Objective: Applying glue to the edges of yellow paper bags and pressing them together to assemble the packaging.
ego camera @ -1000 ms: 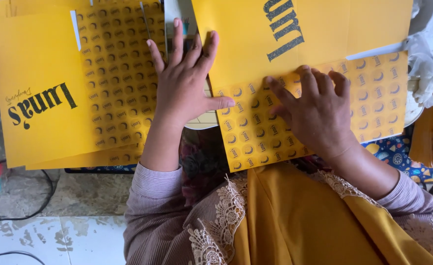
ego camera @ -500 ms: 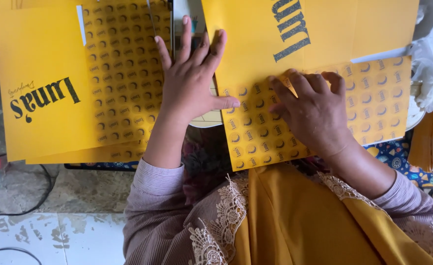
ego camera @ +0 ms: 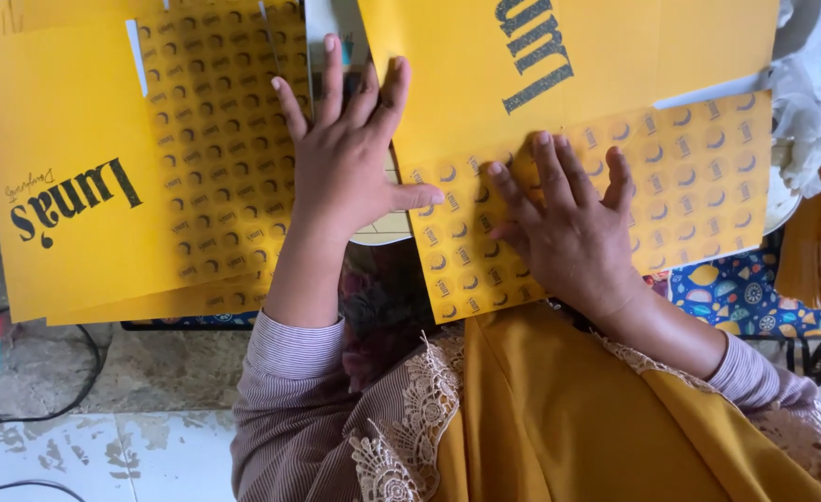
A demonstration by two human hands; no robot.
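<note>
Yellow sticker sheet [ego camera: 615, 200] | right hand [ego camera: 573, 232] flat, fingers spread | left hand [ego camera: 345, 167] splayed, apparently gripping nothing

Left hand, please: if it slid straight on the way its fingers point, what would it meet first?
The left hand points up the picture. Its fingertips lie over the gap between the dotted yellow sheet and the big yellow sheet; beyond them only the picture's edge shows.
</note>
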